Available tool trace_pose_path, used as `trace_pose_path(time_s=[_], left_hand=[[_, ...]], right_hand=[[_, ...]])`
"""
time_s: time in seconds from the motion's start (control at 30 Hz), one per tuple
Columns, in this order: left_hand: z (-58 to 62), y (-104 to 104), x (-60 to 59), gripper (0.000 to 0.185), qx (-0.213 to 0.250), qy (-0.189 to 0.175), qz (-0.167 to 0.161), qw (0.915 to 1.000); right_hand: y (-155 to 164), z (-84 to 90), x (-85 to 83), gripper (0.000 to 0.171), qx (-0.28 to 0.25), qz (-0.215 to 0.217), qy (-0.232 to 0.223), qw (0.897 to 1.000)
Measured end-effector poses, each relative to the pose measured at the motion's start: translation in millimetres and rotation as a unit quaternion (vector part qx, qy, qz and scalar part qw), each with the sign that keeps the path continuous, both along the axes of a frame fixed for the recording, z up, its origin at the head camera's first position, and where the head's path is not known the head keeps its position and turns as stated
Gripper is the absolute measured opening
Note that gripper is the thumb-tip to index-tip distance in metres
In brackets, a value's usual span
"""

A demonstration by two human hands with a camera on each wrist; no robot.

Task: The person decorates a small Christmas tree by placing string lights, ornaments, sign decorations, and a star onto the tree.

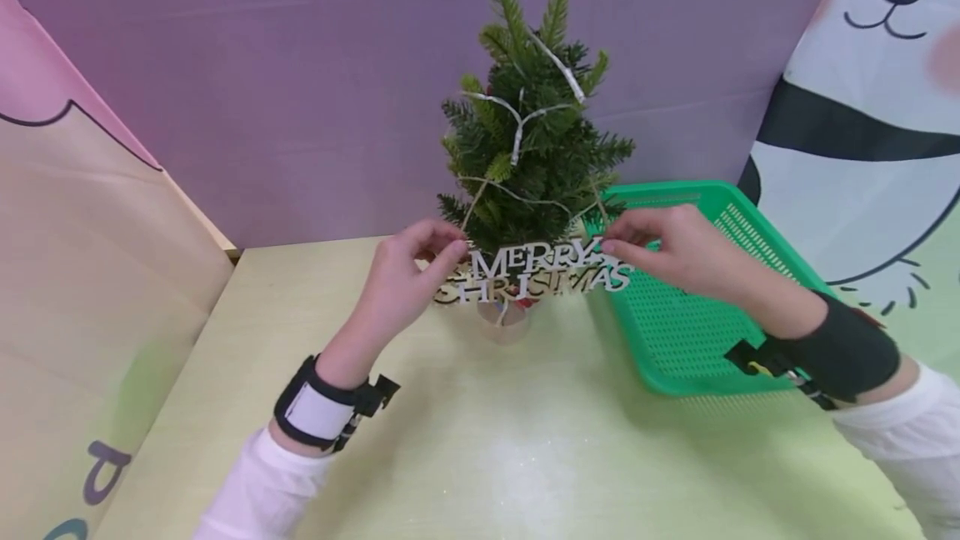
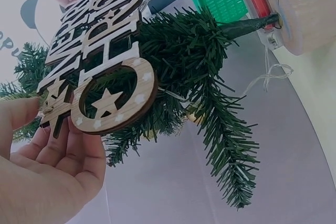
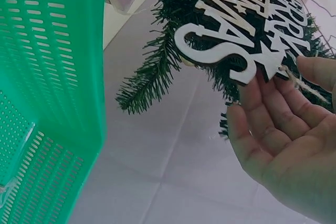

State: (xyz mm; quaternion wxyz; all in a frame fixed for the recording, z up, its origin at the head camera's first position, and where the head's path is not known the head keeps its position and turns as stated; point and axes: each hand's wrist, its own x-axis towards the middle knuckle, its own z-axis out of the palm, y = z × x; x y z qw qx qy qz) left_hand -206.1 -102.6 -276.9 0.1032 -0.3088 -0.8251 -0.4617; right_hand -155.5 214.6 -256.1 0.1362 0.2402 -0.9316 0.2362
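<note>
A wooden "Merry Christmas" sign [image 1: 542, 272] with cut-out letters spans the space between both hands, in front of a small artificial Christmas tree [image 1: 536, 140]. At its left end the left hand [image 1: 414, 272] pinches the sign by a star, thumb above and fingers beneath. The right hand [image 1: 667, 248] pinches the star at the other end, where a twine cord [image 3: 302, 83] is tied. White wire lights [image 1: 519, 119] wind over the branches. The tree's round wooden base [image 1: 504, 325] is partly hidden behind the sign; a clear battery box [image 2: 260, 6] with a red battery sits against it.
A green perforated plastic basket [image 1: 708, 307] stands right of the tree, under the right forearm. Behind the pale table [image 1: 480, 440] hangs a purple backdrop [image 1: 300, 90]; a panda-print cloth [image 1: 877, 132] is at the right. Bands with small cameras circle both wrists.
</note>
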Motion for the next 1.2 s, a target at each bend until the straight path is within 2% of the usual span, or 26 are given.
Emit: trace_pose_path(time_s=[0.1,0.17,0.3,0.43,0.53,0.73,0.87,1.0,1.13,1.2], left_hand=[[-0.4,-2,1.4,0.021,0.011,0.006,0.006,0.9999],[-1.3,-5,2.2,0.022,0.027,0.008,0.015,0.9995],[-7.2,-14,-0.1,0.024,0.088,0.01,0.028,0.9957],[-19.5,-24,-8.5,0.03,0.152,-0.007,0.04,0.9876],[-28.8,-29,-12.5,0.033,0.166,-0.039,0.053,0.9839],[-47.4,-31,-14.1,0.034,0.151,-0.095,0.066,0.9817],[-61.5,-31,-17.4,0.034,0.138,-0.122,0.074,0.98],[-75.4,-29,-23.5,0.032,0.123,-0.167,0.092,0.9741],[-89.5,-24,-32.0,0.024,0.057,-0.216,0.107,0.9688],[-96.7,-20,-36.0,0.03,0.005,-0.237,0.103,0.9661]], right_hand=[[4,6.4,2.0,0.013,0.006,-0.009,0.001,1.0],[8,11.7,3.9,0.014,0.008,-0.031,0.0,0.999],[20,18.1,0.6,0.016,0.024,-0.075,-0.006,0.997],[39,14.3,-14.8,0.02,0.061,-0.102,-0.025,0.993],[55,4.7,-32.9,0.022,0.106,-0.11,-0.061,0.986],[91,-25.8,-73.5,0.028,0.196,-0.11,-0.149,0.963],[110,-47.6,-93.9,0.04,0.22,-0.118,-0.204,0.947],[122,-66.4,-105.9,0.05,0.234,-0.131,-0.257,0.928],[130,-80.9,-112.5,0.056,0.242,-0.148,-0.293,0.913],[133,-85.9,-114.5,0.058,0.237,-0.154,-0.305,0.91]])
